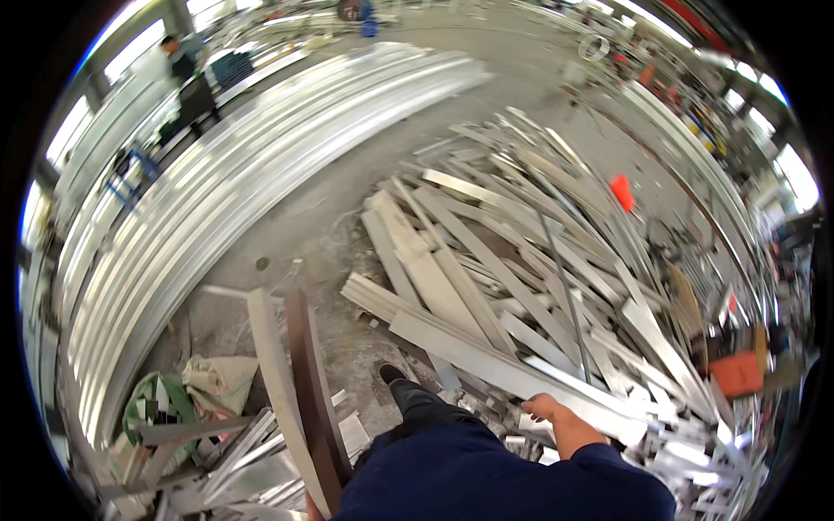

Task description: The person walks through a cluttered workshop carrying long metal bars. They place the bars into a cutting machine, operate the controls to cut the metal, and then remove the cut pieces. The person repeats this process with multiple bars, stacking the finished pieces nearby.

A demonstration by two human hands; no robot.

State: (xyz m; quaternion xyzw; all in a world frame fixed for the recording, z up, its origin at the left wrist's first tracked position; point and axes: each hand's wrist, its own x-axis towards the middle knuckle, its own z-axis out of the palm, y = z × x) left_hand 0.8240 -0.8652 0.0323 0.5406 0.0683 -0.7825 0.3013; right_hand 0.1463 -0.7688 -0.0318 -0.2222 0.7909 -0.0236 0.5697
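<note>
Right hand (pixel 549 408) grips a long aluminium strip (pixel 512 372) at the scrap pile (pixel 539 243), lifting it free. Left hand (pixel 311 506) barely shows, seemingly clenched on two upright bars (pixel 291 382) left of that pile. Next: a clean pull.

Long stacked profiles (pixel 261 165) sweep along the concrete floor (pixel 339 217); a sack (pixel 217 382) sits lower left, an orange bin (pixel 737 373) right, a person (pixel 187 74) far off.

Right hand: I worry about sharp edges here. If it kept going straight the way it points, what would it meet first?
The right hand already rests at the near end of a long flat silver aluminium strip. Straight on, it would run along that strip into the heap of cut silver offcuts; depth is unclear.
</note>
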